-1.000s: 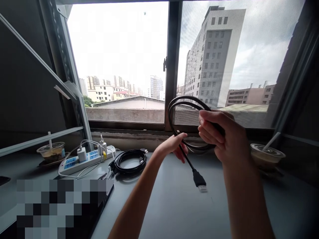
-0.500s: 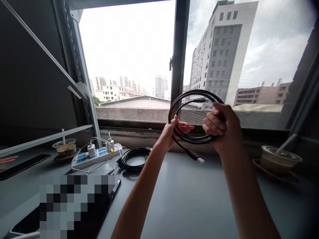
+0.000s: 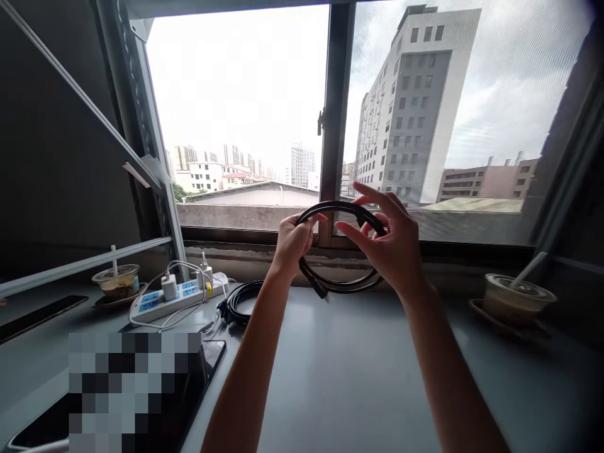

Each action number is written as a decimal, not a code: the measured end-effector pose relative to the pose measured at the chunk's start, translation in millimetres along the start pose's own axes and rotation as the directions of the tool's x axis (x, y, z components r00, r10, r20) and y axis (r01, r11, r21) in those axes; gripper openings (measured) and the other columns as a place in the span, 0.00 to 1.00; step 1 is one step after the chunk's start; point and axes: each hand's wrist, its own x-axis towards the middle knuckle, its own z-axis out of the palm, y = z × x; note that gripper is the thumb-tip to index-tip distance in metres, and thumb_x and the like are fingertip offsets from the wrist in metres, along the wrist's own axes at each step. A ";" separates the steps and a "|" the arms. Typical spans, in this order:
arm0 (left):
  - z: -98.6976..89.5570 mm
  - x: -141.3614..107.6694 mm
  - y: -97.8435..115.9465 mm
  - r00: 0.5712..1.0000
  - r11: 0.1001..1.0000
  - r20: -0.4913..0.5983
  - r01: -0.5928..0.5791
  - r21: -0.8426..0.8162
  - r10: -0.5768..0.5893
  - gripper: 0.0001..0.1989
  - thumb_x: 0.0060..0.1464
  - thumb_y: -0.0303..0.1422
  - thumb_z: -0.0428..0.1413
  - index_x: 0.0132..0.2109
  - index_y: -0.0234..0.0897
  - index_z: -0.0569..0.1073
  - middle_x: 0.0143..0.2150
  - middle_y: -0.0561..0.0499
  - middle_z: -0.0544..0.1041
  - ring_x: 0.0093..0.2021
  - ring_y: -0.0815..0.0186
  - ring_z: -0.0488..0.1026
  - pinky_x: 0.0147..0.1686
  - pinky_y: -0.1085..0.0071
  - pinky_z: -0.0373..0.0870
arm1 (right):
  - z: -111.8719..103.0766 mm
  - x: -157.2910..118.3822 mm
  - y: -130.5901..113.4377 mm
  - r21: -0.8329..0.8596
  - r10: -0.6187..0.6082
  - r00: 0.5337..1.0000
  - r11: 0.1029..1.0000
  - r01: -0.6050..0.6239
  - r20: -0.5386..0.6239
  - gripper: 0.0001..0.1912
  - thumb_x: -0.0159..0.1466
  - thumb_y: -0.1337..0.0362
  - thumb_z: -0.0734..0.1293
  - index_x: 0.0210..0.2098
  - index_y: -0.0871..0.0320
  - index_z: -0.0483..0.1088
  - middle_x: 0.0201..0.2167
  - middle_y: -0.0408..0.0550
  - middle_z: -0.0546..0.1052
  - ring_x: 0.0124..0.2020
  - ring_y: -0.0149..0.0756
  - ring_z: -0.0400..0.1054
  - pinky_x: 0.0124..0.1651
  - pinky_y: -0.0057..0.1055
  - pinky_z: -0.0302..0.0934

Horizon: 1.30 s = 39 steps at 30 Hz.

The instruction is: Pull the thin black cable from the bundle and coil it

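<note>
A black cable (image 3: 336,206) is wound into a loose coil and held up above the desk in front of the window. My left hand (image 3: 293,240) is closed around the coil's left side. On the right side of the coil, my right hand (image 3: 394,236) has its thumb and fingers spread, with the cable running beside the palm and fingers. One cable plug (image 3: 321,289) hangs at the lower left of the loop. Part of the coil is hidden behind my right hand.
A second black cable coil (image 3: 234,306) lies on the desk (image 3: 340,371), beside a power strip (image 3: 155,310) with white chargers. Plastic cups (image 3: 516,301) stand at right and left. A dark phone (image 3: 42,316) lies far left; a blurred-out patch covers the front left.
The coil has moved left and slightly down with my hands. My right hand has loosened from a closed grip to spread fingers. My left hand has closed on the coil.
</note>
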 end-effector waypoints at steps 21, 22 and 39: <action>14.4 -10.8 16.8 0.940 0.972 0.339 0.099 -0.214 -0.021 0.24 0.55 0.54 0.44 0.39 0.39 0.71 0.14 0.62 0.46 0.11 0.77 0.46 0.11 0.78 0.42 | -15.1 4.5 4.2 -0.139 -0.045 0.901 0.990 -0.017 -0.431 0.11 0.64 0.62 0.60 0.42 0.52 0.73 0.33 0.46 0.74 0.34 0.36 0.69 0.37 0.32 0.65; 16.9 -10.9 16.7 0.956 0.981 0.293 0.047 -0.189 0.011 0.22 0.54 0.53 0.45 0.40 0.41 0.70 0.15 0.62 0.47 0.12 0.77 0.46 0.11 0.78 0.42 | -15.7 5.0 3.6 -0.150 -0.044 0.907 0.989 -0.022 -0.420 0.12 0.64 0.62 0.59 0.42 0.52 0.72 0.34 0.46 0.75 0.35 0.37 0.69 0.39 0.33 0.66; 20.8 -13.4 13.5 0.965 0.967 0.061 -0.254 -0.018 0.254 0.09 0.49 0.40 0.59 0.30 0.40 0.70 0.14 0.62 0.52 0.11 0.78 0.46 0.09 0.76 0.39 | -20.0 8.3 28.2 0.128 0.376 0.922 0.922 -0.364 -0.087 0.19 0.58 0.49 0.64 0.38 0.59 0.72 0.39 0.49 0.73 0.20 0.24 0.67 0.13 0.20 0.59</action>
